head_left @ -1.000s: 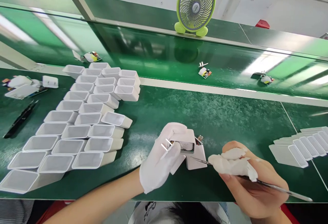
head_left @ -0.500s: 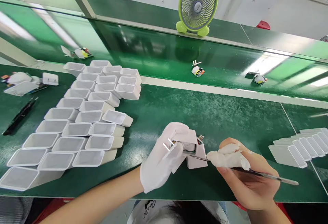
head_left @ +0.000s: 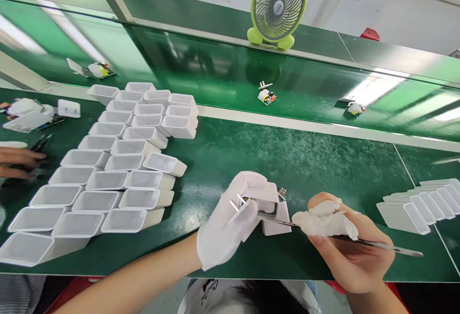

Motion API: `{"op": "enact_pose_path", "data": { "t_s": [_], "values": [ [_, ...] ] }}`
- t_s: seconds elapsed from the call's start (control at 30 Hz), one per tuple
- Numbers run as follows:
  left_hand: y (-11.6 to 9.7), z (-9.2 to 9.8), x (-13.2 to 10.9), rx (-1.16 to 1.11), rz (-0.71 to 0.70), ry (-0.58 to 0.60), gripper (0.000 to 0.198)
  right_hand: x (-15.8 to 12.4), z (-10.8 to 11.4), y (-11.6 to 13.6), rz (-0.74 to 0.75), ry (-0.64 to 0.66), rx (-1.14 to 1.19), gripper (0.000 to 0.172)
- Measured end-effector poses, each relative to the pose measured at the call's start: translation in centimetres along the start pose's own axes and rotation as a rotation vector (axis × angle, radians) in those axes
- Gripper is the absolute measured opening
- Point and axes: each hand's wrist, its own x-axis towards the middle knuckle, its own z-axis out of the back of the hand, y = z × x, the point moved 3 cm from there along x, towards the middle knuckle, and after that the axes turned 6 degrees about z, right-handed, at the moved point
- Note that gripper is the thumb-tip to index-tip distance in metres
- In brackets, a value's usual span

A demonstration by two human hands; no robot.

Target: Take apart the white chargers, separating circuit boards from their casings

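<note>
White charger shell (head_left: 272, 211), standing on green mat (head_left: 305, 165), showing metal prongs (head_left: 235, 204) at its open mouth, being clasped by gloved left hand (head_left: 224, 230), receiving tweezers (head_left: 381, 246) pinched in right hand (head_left: 341, 249), empty shells (head_left: 108, 180) lying in rows leftward.

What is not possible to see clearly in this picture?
Head view only:
- Tweezers tip: hidden inside the white charger housing, behind the left hand.
- Right hand wrist: cut by the bottom edge.
- Circuit boards on the belt: too small.
- Co-worker's hand: cut by the left edge.
</note>
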Motion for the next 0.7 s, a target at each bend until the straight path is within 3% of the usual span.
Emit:
{"op": "enact_pose_path", "data": {
  "t_s": [0.2, 0.37, 0.5, 0.7],
  "values": [
    [0.26, 0.31, -0.19, 0.022, -0.047, 0.054, 0.030, -0.17, -0.02, 0.04, 0.016, -0.008, -0.013, 0.029],
    [0.39, 0.67, -0.16, 0.112, -0.079, 0.032, 0.030, 0.02, -0.31, -0.18, -0.016, 0.011, -0.002, 0.027],
    [0.20, 0.14, -0.05, 0.051, -0.077, 0.059, 0.034, 0.18, -0.39, -0.27, -0.009, 0.016, 0.001, 0.026],
    [-0.27, -0.29, 0.20, 0.011, -0.057, 0.039, 0.035, -0.12, -0.07, -0.04, 0.004, -0.069, -0.088, 0.022]
  ]
}}
